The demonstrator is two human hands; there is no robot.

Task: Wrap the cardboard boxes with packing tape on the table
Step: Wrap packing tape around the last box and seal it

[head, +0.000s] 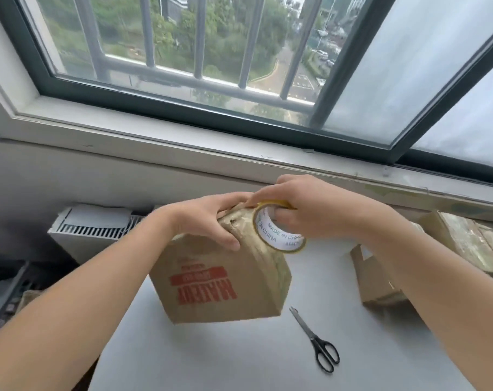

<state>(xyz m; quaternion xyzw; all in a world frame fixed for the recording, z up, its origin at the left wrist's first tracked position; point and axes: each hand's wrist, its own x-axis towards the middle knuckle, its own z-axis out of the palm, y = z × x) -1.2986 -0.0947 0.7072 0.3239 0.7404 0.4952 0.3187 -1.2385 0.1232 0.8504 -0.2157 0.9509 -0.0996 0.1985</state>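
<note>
A brown cardboard box [220,280] with red print is held tilted above the white table [239,356], its right side shiny with tape. My left hand [211,218] grips the box's top edge, thumb on the printed face. My right hand [304,207] holds a roll of packing tape [279,230] against the box's top right corner, fingers hooked through the roll's white core.
Black-handled scissors [316,342] lie on the table right of the box. More taped cardboard boxes [378,280] sit at the right, one partly behind my right forearm. A white radiator [96,230] stands below the window sill at the left.
</note>
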